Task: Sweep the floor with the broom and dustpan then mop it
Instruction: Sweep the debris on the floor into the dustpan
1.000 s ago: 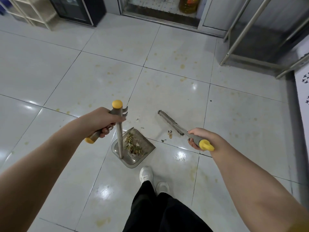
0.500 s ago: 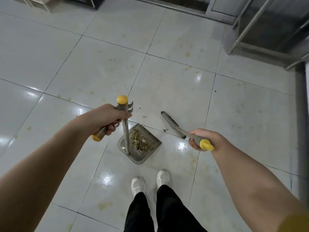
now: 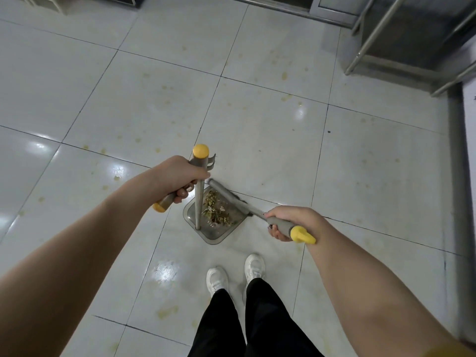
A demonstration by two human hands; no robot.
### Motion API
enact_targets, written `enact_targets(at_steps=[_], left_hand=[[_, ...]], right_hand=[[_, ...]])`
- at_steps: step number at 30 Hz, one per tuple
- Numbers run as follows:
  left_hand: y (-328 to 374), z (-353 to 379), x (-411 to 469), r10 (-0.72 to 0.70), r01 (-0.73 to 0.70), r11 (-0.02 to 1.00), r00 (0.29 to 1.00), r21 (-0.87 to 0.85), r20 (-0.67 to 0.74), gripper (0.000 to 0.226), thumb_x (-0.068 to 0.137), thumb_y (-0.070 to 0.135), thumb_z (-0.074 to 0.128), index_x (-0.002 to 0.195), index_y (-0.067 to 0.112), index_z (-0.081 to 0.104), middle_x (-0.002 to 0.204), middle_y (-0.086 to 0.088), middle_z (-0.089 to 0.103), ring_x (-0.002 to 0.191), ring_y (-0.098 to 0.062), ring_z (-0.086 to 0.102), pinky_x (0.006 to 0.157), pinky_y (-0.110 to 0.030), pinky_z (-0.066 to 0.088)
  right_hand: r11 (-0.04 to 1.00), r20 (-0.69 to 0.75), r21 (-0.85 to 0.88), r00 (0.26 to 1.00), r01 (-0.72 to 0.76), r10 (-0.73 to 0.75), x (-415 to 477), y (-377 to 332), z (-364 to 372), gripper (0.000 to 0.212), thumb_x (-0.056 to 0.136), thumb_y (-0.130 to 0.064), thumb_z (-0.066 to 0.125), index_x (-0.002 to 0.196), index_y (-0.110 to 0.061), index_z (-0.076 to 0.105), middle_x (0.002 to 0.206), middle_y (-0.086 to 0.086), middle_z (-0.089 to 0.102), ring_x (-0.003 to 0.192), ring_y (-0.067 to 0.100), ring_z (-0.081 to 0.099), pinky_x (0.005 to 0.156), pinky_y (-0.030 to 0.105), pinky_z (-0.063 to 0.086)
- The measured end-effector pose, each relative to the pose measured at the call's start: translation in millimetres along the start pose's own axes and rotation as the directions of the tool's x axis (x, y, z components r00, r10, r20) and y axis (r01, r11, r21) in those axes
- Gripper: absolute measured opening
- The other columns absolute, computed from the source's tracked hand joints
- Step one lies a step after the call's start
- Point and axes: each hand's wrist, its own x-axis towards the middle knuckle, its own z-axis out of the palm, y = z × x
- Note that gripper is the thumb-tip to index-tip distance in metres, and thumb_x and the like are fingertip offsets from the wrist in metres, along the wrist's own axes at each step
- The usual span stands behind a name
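A grey dustpan sits on the white tiled floor just ahead of my feet, with greenish-brown debris piled inside. Its upright grey pole with a yellow cap rises toward me. My left hand grips the dustpan's yellow-tipped side handle. The grey broom lies low across the pan's open far edge, its bristles at the mouth. My right hand grips the broom's grey handle near its yellow end.
Yellowish stains dot the glossy tiles. A metal-legged rack stands at the back right, a grey wall base runs down the right side, and a door threshold lies at the far edge. My white shoes are just behind the pan.
The broom head has swung left from the bare tile to the dustpan's mouth. The loose bits on the floor beside the pan are gone. The view has tilted further down.
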Motion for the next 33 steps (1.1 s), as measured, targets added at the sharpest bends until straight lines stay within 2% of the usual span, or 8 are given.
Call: enact_targets(at_steps=[3, 8, 11, 15, 18, 21, 27, 33], left_hand=[[-6.4, -5.2, -2.2, -0.008, 0.008, 1.0, 1.0, 0.007, 0.002, 0.033, 0.087, 0.019, 0.058, 0.061, 0.011, 0.038, 0.046, -0.003, 0.034, 0.033, -0.012, 0.028, 0.036, -0.017, 0.026], [-13.9, -7.9, -5.6, -0.013, 0.013, 1.0, 1.0, 0.01, 0.007, 0.034, 0.088, 0.019, 0.056, 0.062, 0.011, 0.037, 0.048, -0.004, 0.033, 0.034, -0.013, 0.027, 0.035, -0.017, 0.026], [-15.0, -6.6, -5.8, -0.005, 0.005, 1.0, 1.0, 0.002, 0.017, 0.033, 0.087, 0.019, 0.057, 0.062, 0.011, 0.038, 0.049, -0.003, 0.034, 0.034, -0.013, 0.028, 0.034, -0.017, 0.026], [-17.6, -7.9, -4.1, -0.003, 0.003, 1.0, 1.0, -0.011, 0.01, 0.032, 0.086, 0.018, 0.057, 0.061, 0.011, 0.038, 0.047, -0.003, 0.034, 0.032, -0.012, 0.028, 0.034, -0.017, 0.026], [-21.8, -8.5, -2.9, -0.009, 0.009, 0.998, 1.0, -0.064, -0.007, 0.032, 0.086, 0.016, 0.056, 0.06, 0.011, 0.037, 0.044, -0.002, 0.033, 0.031, -0.012, 0.027, 0.034, -0.016, 0.025], [-25.8, -1.5, -2.4, -0.022, 0.018, 0.99, 0.999, -0.139, -0.029, 0.031, 0.087, 0.016, 0.053, 0.06, 0.011, 0.038, 0.047, -0.002, 0.033, 0.029, -0.012, 0.027, 0.034, -0.015, 0.025], [-32.7, 22.1, -4.1, -0.028, 0.031, 0.992, 0.999, -0.123, 0.023, 0.03, 0.088, 0.015, 0.052, 0.061, 0.01, 0.039, 0.05, -0.004, 0.033, 0.028, -0.011, 0.028, 0.035, -0.014, 0.026], [-41.4, 9.9, -3.2, -0.078, 0.075, 0.986, 0.997, -0.148, -0.014, 0.029, 0.09, 0.016, 0.048, 0.064, 0.01, 0.037, 0.054, -0.005, 0.033, 0.028, -0.011, 0.027, 0.035, -0.014, 0.026]], right_hand=[[0.995, 0.075, -0.092, 0.996, -0.031, 0.038, -15.8, -5.7, -5.5, 0.04, 0.096, -0.04, 0.044, 0.07, -0.009, 0.044, 0.042, -0.002, 0.047, 0.026, 0.004, 0.043, 0.028, 0.011, 0.034], [1.0, 0.029, 0.022, 1.0, -0.002, 0.001, -42.4, -13.0, -41.2, 0.04, 0.096, -0.041, 0.047, 0.073, -0.008, 0.046, 0.046, 0.0, 0.05, 0.026, 0.005, 0.044, 0.027, 0.009, 0.033], [1.0, -0.017, 0.011, 1.0, 0.023, -0.022, -49.1, -15.9, -49.0, 0.039, 0.095, -0.041, 0.049, 0.075, -0.008, 0.047, 0.047, 0.0, 0.052, 0.026, 0.005, 0.045, 0.027, 0.01, 0.034], [0.997, -0.057, 0.001, 0.996, 0.075, -0.075, -37.7, -20.0, -30.0, 0.034, 0.096, -0.037, 0.047, 0.077, -0.009, 0.043, 0.047, 0.002, 0.051, 0.026, 0.007, 0.046, 0.028, 0.012, 0.037], [0.989, -0.088, 0.069, 0.988, 0.13, -0.124, -21.0, -13.6, -10.8, 0.027, 0.097, -0.03, 0.046, 0.081, -0.009, 0.04, 0.047, 0.005, 0.048, 0.025, 0.01, 0.044, 0.029, 0.012, 0.037], [0.99, -0.059, 0.103, 0.994, 0.097, -0.091, -7.8, 0.1, 4.5, 0.028, 0.098, -0.029, 0.044, 0.08, -0.008, 0.039, 0.05, 0.004, 0.047, 0.025, 0.01, 0.044, 0.029, 0.012, 0.036], [0.995, 0.028, -0.1, 0.999, -0.021, 0.024, -20.9, 0.2, 1.7, 0.038, 0.096, -0.036, 0.043, 0.069, -0.01, 0.042, 0.043, -0.001, 0.045, 0.027, 0.007, 0.043, 0.029, 0.011, 0.034], [0.988, -0.05, -0.152, 0.999, -0.014, 0.007, -59.2, -27.3, -37.3, 0.041, 0.095, -0.04, 0.048, 0.072, -0.007, 0.048, 0.047, 0.0, 0.05, 0.027, 0.006, 0.045, 0.026, 0.011, 0.033]])
